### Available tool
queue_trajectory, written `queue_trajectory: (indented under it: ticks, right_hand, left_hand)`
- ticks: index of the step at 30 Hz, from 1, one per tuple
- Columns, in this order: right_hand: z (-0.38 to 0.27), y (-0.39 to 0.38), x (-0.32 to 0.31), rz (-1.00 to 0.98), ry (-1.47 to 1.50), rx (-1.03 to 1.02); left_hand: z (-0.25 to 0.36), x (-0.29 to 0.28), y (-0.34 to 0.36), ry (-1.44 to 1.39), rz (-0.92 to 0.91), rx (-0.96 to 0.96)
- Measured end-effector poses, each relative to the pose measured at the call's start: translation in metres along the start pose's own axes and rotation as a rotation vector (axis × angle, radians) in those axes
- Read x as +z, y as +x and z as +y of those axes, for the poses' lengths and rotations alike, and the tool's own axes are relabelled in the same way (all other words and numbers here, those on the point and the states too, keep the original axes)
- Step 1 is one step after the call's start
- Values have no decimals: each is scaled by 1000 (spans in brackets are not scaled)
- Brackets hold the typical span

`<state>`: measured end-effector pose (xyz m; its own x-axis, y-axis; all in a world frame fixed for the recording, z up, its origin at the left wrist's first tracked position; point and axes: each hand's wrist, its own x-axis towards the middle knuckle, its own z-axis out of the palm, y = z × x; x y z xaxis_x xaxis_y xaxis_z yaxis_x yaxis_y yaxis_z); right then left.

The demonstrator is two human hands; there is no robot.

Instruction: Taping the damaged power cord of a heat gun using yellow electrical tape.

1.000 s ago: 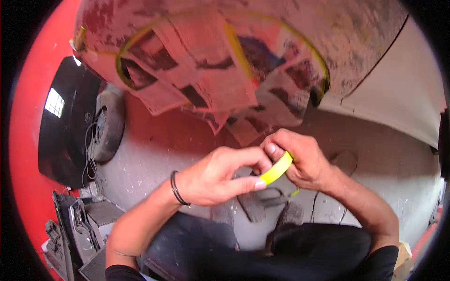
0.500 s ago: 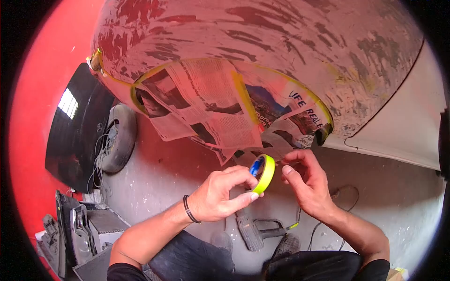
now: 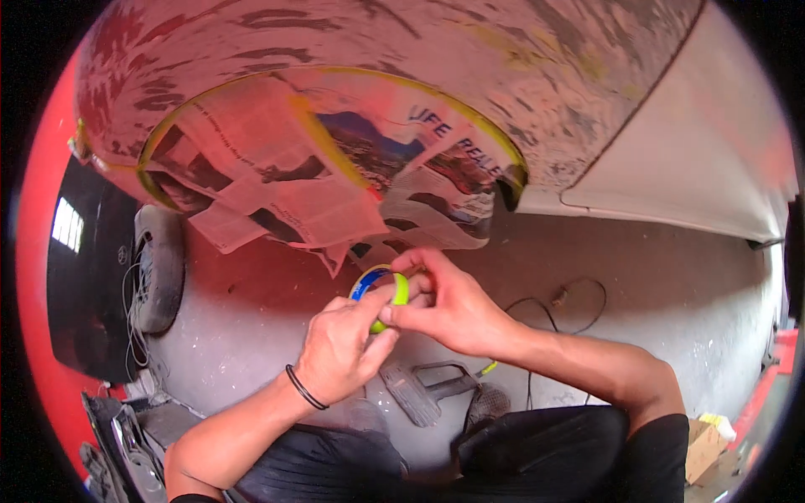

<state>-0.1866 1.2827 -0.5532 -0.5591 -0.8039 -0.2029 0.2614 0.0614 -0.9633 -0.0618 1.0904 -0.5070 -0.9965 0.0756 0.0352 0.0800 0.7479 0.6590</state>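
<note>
- In the head view, we find the tape roll (image 3: 402, 291) just below the middle of the frame, between our two hands, its yellow outer face to the right and its blue inner wall to the left.
- Our left hand (image 3: 340, 335) holds the roll; we would keep it steady, so the roll doesn't twist.
- Our right hand (image 3: 449, 306) is drawn in narrow at the roll's right side; we cannot tell whether it pinches a loose end. Working with the fingertips should be gentler on the tape than scraping hard.
- We would keep the sticky face off the newspaper (image 3: 264, 189) at upper centre, which hangs loose at its lower edge.
- We should also mind the cable (image 3: 545, 314) on the floor (image 3: 251, 352), right of centre.
</note>
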Motion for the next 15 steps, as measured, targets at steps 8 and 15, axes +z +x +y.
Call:
queue_trajectory:
  ticks: [8, 15]
  right_hand:
    - [78, 1, -13, -46, 56, 140]
    - [101, 6, 3, -66, 69, 105]
  left_hand:
    - [-14, 40, -5, -17, -220, -241]
    - [-22, 49, -23, -122, -194, -365]
